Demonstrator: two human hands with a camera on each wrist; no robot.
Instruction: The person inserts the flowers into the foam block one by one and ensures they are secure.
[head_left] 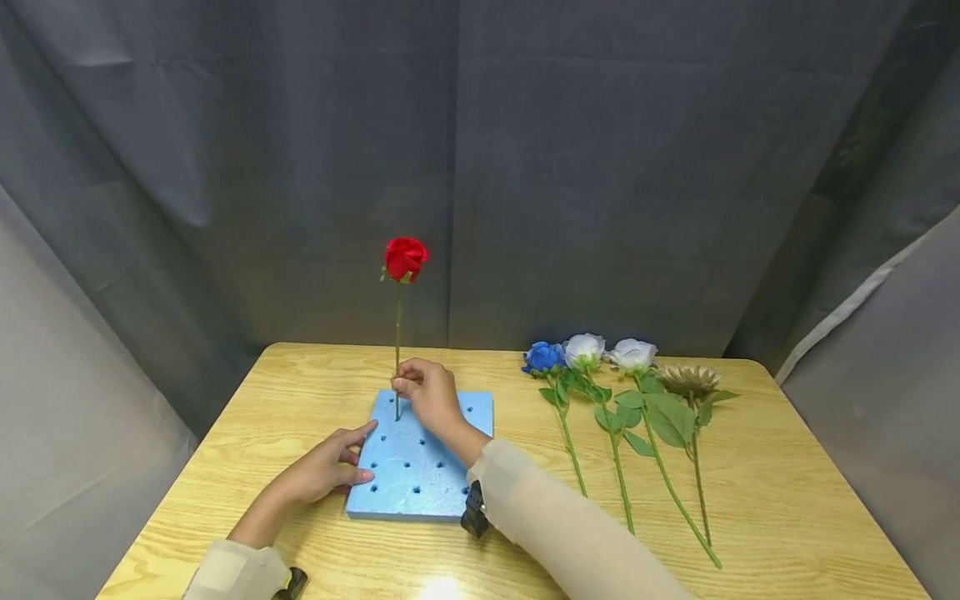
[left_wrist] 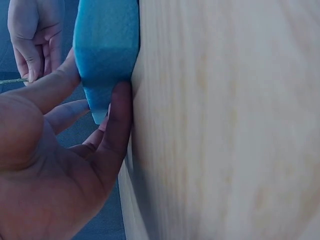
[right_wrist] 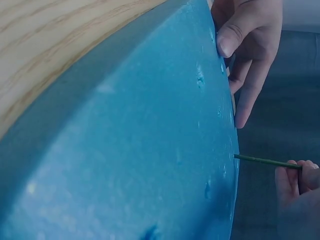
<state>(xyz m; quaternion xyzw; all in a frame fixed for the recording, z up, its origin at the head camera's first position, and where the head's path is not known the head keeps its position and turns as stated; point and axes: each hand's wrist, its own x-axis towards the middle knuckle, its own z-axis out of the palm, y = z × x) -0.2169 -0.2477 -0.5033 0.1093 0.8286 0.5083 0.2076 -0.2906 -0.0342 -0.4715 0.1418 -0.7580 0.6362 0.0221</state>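
My right hand (head_left: 429,398) pinches, between narrowed fingers, the thin, leafless green stem (head_left: 398,333) of a vivid red, layered rose (head_left: 406,260), upright, small green sepals beneath its bloom, its foot at a hole near the far left corner of a flat, light-blue, foam-like board (head_left: 395,473). My left hand (head_left: 324,467), fingers spread, touches the board's left edge.

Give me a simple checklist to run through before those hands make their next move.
1. Right hand pinching the stem of the red rose: ok.
2. Rose standing upright: ok.
3. Stem's lower end meeting the blue board: ok.
4. Stem firmly planted: cannot tell; its depth is hidden.
5. Left hand touching the board's left edge: ok.
6. Right hand free to take the blue flower: not ok; it holds the stem.
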